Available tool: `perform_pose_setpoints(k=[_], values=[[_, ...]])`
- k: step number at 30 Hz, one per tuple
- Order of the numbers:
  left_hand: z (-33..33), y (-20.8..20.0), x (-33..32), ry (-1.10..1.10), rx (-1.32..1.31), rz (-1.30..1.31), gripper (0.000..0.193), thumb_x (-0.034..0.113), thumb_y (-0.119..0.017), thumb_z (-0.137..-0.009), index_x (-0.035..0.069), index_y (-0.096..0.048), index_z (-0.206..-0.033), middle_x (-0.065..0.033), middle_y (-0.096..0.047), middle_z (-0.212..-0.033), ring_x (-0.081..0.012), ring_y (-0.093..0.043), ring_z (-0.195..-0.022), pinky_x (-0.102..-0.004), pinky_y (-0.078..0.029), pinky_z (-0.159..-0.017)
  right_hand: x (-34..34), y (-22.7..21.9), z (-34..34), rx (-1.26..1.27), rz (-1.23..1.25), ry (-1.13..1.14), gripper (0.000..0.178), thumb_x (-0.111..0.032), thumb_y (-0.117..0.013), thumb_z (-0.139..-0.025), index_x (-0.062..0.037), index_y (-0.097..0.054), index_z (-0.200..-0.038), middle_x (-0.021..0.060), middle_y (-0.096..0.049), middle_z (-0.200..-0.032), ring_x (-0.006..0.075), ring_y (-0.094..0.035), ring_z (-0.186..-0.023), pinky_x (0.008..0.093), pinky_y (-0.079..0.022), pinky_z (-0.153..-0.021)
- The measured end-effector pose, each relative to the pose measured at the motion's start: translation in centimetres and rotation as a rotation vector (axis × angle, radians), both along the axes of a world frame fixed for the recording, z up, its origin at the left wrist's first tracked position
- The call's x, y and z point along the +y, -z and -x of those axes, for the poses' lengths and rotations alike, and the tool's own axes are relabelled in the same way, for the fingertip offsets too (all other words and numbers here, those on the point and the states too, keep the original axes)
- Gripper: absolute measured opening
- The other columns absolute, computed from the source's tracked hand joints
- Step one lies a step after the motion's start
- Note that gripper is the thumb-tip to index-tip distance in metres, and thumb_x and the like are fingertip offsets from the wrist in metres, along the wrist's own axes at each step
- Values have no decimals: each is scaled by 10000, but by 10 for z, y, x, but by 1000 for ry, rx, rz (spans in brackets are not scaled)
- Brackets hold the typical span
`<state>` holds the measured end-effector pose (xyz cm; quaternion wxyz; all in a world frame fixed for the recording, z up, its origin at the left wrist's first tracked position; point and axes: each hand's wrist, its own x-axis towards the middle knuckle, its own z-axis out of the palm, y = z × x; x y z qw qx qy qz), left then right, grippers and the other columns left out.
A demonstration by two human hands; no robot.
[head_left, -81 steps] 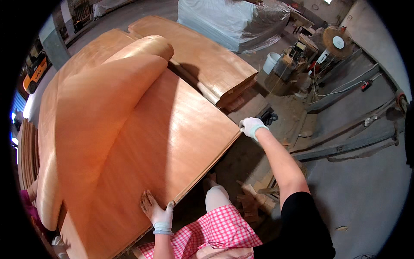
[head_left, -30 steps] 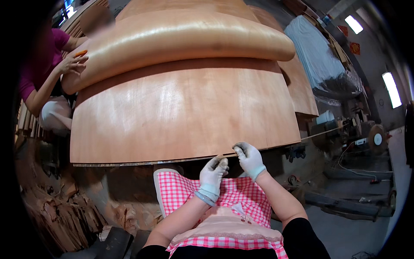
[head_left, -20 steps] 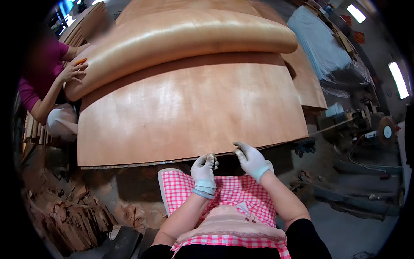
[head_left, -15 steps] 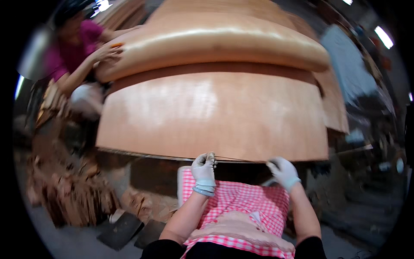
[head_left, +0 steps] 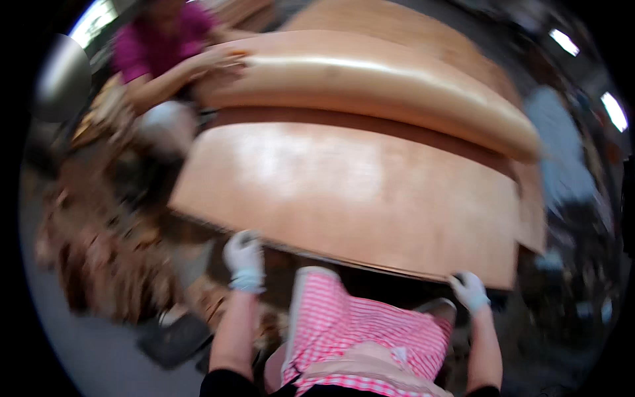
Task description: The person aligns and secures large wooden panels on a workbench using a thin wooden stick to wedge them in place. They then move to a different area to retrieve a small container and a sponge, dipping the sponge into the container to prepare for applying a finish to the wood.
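Observation:
A broad, reddish-tan wood veneer sheet [head_left: 357,198] lies flat in front of me, its near edge running across above my lap. My left hand [head_left: 244,258], in a whitish glove, is closed at that edge toward the left; what is in its fingers, if anything, is hidden. Gloved too, my right hand [head_left: 471,291] pinches the near edge close to the right corner. Farther back, a glossy veneer sheet is bent over into a long roll [head_left: 370,83]. A co-worker's hand [head_left: 225,66] rests on the roll's left end.
The co-worker in a magenta top [head_left: 162,40] is at the far left. Torn brown veneer scraps [head_left: 112,271] are heaped on the floor at left, near a dark flat piece [head_left: 173,341]. A pale blue covering [head_left: 559,149] hangs at the right. My pink checked apron [head_left: 357,324] covers my lap.
My hands have spread apart, the left one moving left along the near edge and the right one slightly right. The view has tilted and shifted, so the sheets appear slanted down toward the right.

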<state>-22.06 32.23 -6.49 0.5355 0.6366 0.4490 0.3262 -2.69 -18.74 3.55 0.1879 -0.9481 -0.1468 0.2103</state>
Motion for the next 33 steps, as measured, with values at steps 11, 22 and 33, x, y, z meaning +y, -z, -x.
perform_pose_setpoints(k=[11,22,33], values=[[-7,-21,-47,10,25,-15,102,94,-724,-871,2,-736,-915,-145,-715,-857,-238,-638,-708,-337,-550,-635,-51,16,7,185,-37,-118,361,-327,-573,-926,-50,-692,-1125,176,-716,-1029,344,-676,-969,424,-521,-873],[15,14,-11,23,122,-373,178,127,-732,-888,-49,-751,-901,-134,-740,-828,-203,-644,-699,-314,-556,-688,-97,13,45,148,5,-1,347,-322,-550,-946,-56,-688,-1119,184,-691,-1096,357,-640,-1042,435,-501,-907],[25,25,-7,-64,26,-341,267,193,-718,-911,-59,-743,-827,-128,-719,-738,-191,-587,-603,-314,-524,-601,-107,0,67,102,133,11,332,-344,-541,-946,-109,-702,-1116,156,-706,-1066,355,-657,-1012,440,-520,-866]])
